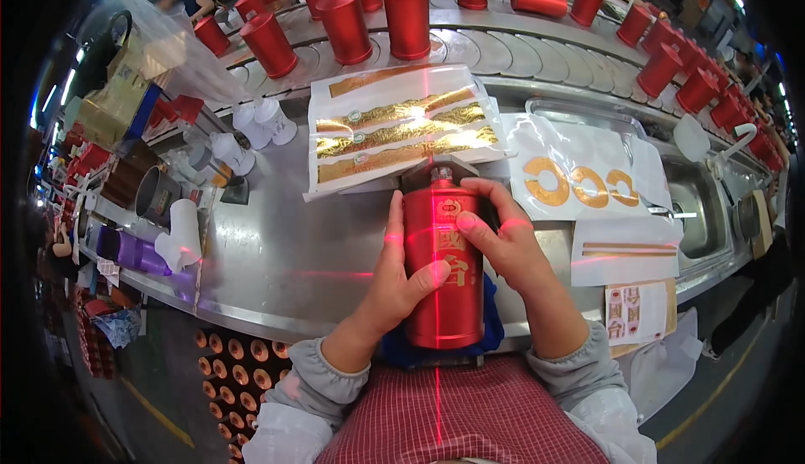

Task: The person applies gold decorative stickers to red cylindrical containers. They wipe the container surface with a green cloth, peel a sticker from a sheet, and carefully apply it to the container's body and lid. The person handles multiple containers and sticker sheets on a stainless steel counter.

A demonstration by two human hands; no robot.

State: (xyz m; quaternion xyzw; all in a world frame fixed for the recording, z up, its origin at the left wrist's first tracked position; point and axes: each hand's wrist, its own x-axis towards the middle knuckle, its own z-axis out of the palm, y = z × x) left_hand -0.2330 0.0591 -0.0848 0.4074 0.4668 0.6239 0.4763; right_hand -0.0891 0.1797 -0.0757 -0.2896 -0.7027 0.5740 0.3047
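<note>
A red bottle with gold characters and a small gold emblem on its front lies or leans before me, its clear neck pointing away. My left hand wraps its left side, with the thumb across the lower front. My right hand holds the upper right side; its thumb presses near the emblem while the fingers curl over the shoulder. A red laser cross falls on the bottle. Under its base shows a blue cloth. Just beyond the neck rests a sheet of gold label strips.
To the right are a sheet with gold ring-shaped stickers, a sheet with thin gold strips and a metal sink. Red bottles stand along the conveyor. White cups and a paper roll are left.
</note>
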